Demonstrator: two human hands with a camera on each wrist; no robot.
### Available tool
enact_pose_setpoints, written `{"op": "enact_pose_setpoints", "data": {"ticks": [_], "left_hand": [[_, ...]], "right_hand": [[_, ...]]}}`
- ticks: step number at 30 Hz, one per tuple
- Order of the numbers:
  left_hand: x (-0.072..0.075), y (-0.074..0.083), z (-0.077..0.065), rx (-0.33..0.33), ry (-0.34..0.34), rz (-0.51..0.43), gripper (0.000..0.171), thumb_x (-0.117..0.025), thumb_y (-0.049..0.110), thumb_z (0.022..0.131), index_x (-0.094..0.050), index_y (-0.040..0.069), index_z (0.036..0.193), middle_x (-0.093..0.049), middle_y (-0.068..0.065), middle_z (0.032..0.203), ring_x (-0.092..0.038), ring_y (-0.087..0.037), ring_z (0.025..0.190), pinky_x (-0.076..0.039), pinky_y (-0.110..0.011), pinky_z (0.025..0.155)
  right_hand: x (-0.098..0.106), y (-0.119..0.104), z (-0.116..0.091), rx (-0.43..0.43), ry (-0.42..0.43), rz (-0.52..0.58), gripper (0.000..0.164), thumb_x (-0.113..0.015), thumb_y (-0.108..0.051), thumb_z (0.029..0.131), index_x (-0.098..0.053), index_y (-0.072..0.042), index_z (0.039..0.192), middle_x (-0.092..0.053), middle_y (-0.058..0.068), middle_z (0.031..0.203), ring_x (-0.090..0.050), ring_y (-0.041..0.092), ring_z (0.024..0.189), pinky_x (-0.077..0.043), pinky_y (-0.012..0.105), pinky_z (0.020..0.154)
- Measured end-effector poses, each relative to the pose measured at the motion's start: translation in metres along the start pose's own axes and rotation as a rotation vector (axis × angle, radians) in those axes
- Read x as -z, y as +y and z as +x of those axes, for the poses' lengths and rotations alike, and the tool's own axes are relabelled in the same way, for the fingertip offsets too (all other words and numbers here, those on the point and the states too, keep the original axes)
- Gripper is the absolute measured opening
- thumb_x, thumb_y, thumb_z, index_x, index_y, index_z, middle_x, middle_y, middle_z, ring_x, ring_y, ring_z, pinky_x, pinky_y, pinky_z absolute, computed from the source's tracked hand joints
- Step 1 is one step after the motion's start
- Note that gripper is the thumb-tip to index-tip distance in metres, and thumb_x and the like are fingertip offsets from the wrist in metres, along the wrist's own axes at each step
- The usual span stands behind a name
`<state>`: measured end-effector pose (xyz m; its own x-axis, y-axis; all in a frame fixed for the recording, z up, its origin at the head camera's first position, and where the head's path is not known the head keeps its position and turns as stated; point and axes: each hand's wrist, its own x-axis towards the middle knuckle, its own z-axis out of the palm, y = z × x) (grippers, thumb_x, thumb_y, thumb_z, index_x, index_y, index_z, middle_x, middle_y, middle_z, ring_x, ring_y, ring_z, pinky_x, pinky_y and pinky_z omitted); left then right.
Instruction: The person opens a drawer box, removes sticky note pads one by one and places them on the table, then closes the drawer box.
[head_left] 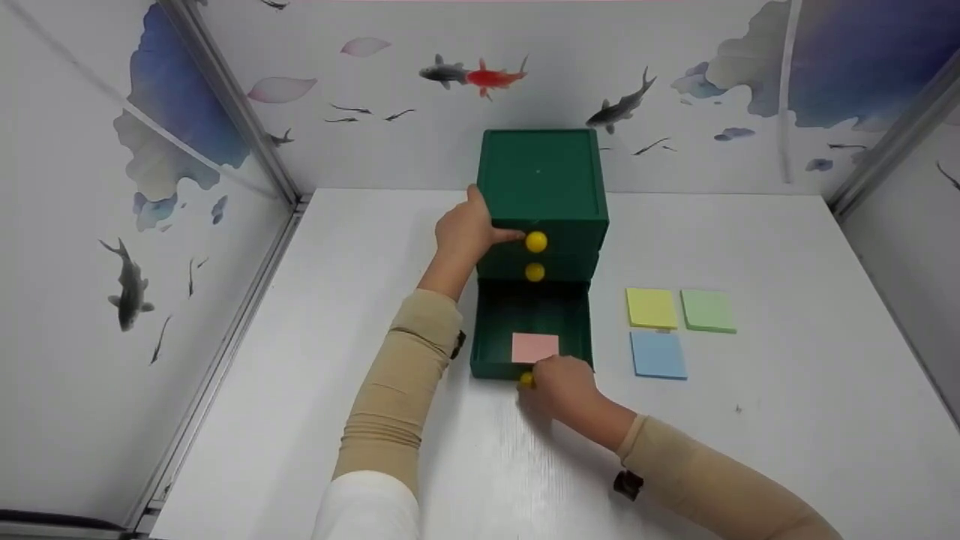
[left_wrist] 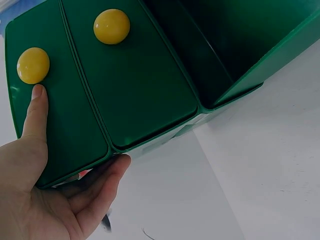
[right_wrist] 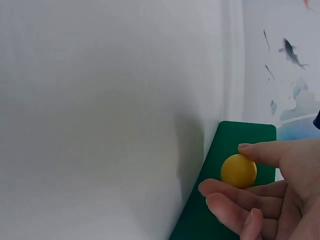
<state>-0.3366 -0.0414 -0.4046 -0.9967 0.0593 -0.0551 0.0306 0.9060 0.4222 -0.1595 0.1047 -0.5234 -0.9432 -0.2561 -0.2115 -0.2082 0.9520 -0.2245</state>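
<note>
A green drawer cabinet (head_left: 538,176) with round yellow knobs stands on the table. My left hand (head_left: 463,232) grips its upper left edge. In the left wrist view, the thumb (left_wrist: 37,112) lies on the front panel just by the top knob (left_wrist: 33,65), and the other fingers (left_wrist: 102,192) wrap the side. The bottom drawer (head_left: 491,322) is pulled out, with a pink sticky-note pad (head_left: 535,347) lying inside near its front. My right hand (head_left: 564,386) pinches that drawer's yellow knob (right_wrist: 238,171) between thumb and fingers. Both upper drawers are closed.
Right of the cabinet lie a yellow pad (head_left: 651,307), a light green pad (head_left: 708,310) and a blue pad (head_left: 658,355) on the white table (head_left: 300,375). Walls painted with fish (head_left: 495,77) enclose the table at the back and both sides.
</note>
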Motion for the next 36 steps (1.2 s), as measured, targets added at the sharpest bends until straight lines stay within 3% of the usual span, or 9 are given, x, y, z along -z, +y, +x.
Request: {"op": "enact_pose_setpoints", "data": {"ticks": [7,16,21,30,36], "left_hand": [[0.000,0.000,0.000,0.000,-0.006,0.001,0.105,-0.078,0.062,0.070,-0.028,0.007,0.144,-0.064,-0.009,0.110,-0.058,-0.020,0.087,-0.051,-0.035,0.078],[-0.001,0.000,-0.002,-0.013,0.005,0.001,0.104,-0.079,0.062,0.070,-0.030,0.006,0.143,-0.064,-0.009,0.112,-0.060,-0.019,0.091,-0.050,-0.035,0.078],[-0.001,0.000,-0.002,-0.017,0.010,0.004,0.102,-0.078,0.062,0.070,-0.032,0.007,0.142,-0.064,-0.009,0.113,-0.060,-0.019,0.092,-0.050,-0.035,0.079],[0.000,0.000,-0.001,-0.013,0.005,0.024,0.104,-0.076,0.064,0.070,-0.030,0.006,0.143,-0.064,-0.009,0.114,-0.060,-0.019,0.091,-0.051,-0.036,0.080],[0.000,0.000,0.000,0.003,-0.010,0.026,0.105,-0.075,0.065,0.071,-0.028,0.007,0.145,-0.063,-0.009,0.115,-0.059,-0.020,0.091,-0.051,-0.037,0.082]], "right_hand": [[0.011,0.002,-0.007,0.019,-0.018,-0.018,0.032,-0.075,-0.036,0.086,-0.067,-0.006,0.080,-0.049,0.001,0.057,-0.051,0.021,0.059,-0.052,0.033,0.063],[0.033,0.003,-0.017,0.067,0.025,0.132,0.026,-0.077,-0.036,0.084,-0.073,-0.010,0.082,-0.056,-0.005,0.061,-0.050,0.016,0.061,-0.046,0.031,0.059],[0.048,0.006,-0.020,0.069,0.047,0.199,0.022,-0.075,-0.034,0.086,-0.077,-0.013,0.093,-0.069,-0.003,0.079,-0.057,0.015,0.069,-0.049,0.032,0.065],[0.071,0.012,-0.006,0.064,0.046,0.305,0.027,-0.069,-0.037,0.091,-0.075,-0.014,0.104,-0.067,-0.003,0.085,-0.057,0.017,0.075,-0.051,0.033,0.070],[0.075,0.020,0.013,0.033,-0.070,0.370,0.038,-0.064,-0.041,0.094,-0.070,-0.009,0.113,-0.067,0.003,0.096,-0.058,0.021,0.080,-0.054,0.037,0.075]]}}
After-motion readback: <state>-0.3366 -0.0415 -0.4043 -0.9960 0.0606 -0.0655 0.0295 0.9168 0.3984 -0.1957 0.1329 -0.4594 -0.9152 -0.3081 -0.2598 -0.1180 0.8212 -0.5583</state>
